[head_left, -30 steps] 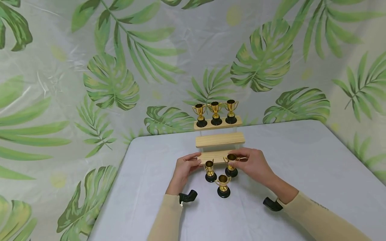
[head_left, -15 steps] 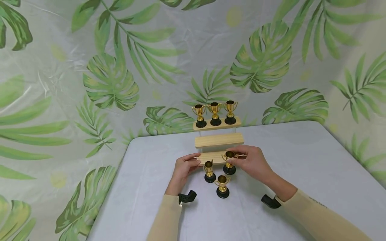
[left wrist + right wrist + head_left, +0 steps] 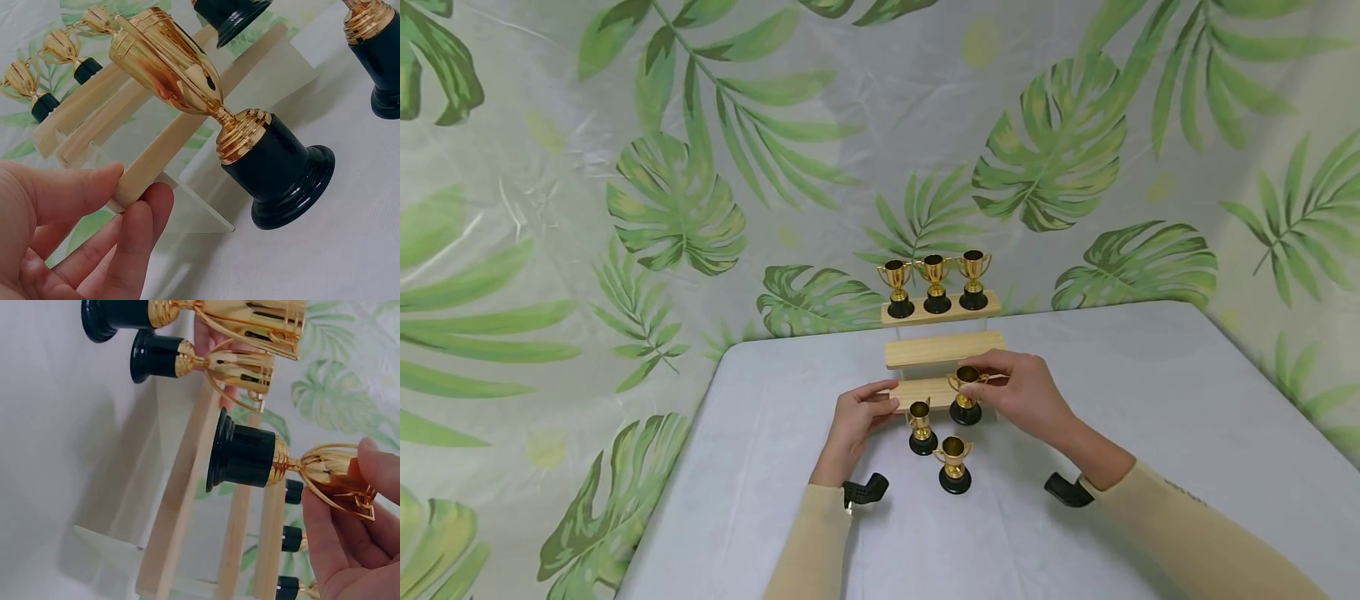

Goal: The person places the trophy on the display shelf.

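My right hand (image 3: 1026, 397) pinches a small gold trophy cup (image 3: 247, 456) by its gold bowl. That cup hangs upright with its black base just off the front of the lowest wooden shelf (image 3: 917, 393). At the shelf's left end, my left hand (image 3: 856, 423) grips the board between thumb and fingers, seen close in the left wrist view (image 3: 134, 215). Two more trophies stand on the table before the rack: one (image 3: 921, 428) near the left hand, another (image 3: 954, 465) closer to me.
Three matching trophies (image 3: 936, 283) stand in a row on the top shelf (image 3: 940, 312). Between top and bottom lies a bare middle shelf (image 3: 946, 349). Clear supports join the boards. A white-covered table (image 3: 760, 467) lies beneath, with a leaf-print sheet (image 3: 865, 100) behind.
The right hand has raised its trophy from the table side toward the lowest shelf, moving up and slightly left. My left hand keeps its hold on the shelf end.
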Tool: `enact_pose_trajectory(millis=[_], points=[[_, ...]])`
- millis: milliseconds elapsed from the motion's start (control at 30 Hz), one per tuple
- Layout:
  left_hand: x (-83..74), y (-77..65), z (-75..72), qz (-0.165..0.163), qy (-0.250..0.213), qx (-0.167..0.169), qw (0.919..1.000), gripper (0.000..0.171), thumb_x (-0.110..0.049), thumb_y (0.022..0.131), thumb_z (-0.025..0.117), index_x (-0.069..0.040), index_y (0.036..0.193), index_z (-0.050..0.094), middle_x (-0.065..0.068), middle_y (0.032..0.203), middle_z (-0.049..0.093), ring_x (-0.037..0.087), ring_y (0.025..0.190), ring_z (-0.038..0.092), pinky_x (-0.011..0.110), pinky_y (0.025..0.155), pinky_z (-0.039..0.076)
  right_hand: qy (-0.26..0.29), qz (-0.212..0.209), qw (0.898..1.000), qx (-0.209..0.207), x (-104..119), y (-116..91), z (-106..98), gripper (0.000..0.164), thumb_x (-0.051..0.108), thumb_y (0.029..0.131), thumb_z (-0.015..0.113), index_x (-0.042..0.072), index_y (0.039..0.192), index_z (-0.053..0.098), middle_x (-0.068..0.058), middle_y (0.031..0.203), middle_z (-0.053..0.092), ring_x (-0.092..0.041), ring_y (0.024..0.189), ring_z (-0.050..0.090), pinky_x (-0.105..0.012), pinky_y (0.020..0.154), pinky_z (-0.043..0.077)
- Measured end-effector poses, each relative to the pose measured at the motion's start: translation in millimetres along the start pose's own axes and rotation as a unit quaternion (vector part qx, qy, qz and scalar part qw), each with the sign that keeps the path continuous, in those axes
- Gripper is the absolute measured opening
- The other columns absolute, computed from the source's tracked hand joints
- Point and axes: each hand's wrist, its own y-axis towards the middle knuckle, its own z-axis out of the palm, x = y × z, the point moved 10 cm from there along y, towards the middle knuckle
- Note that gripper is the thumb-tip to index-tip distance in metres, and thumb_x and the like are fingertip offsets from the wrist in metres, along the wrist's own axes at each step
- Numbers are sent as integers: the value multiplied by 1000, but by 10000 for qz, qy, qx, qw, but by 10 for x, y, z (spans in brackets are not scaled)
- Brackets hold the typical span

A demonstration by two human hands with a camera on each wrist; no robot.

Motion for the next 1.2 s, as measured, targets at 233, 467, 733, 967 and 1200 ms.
enact_pose_trajectory(millis=[233,467,733,967,1200], points=[[19,23,-19,68,23,-58,10000,36,0,82,81,-3,117,75,6,91,69,14,77,68,31,76,59,10,-83,10000,41,38,87,-9,33,26,84,85,18,115,76,8,108,72,-9,92,68,-28,77,58],[18,25,-23,72,-52,13,10000,37,0,82,81,-2,118,74,5,89,69,14,77,68,33,78,59,19,-122,9999,36,85,194,-37,34,25,85,84,14,116,76,6,109,72,-10,91,69,-27,77,58],[13,17,-8,105,-42,98,9999,40,0,82,81,0,121,72,5,89,69,13,78,68,38,84,59,127,-253,9996,43,169,325,-61,35,23,86,83,13,118,75,4,109,72,-11,94,69,-26,77,59],[21,32,-15,86,-105,65,9999,37,0,81,81,-1,117,74,6,88,70,14,78,68,36,82,59,-16,-353,9994,25,286,462,-66,35,26,85,84,17,118,76,4,113,72,-12,95,69,-26,77,58],[5,27,-16,135,-95,63,9998,37,2,81,80,1,118,73,6,88,70,14,78,68,37,81,59,-21,-307,9995,43,395,606,-67,36,27,86,83,17,120,75,0,115,70,-17,97,69,-33,79,59]])
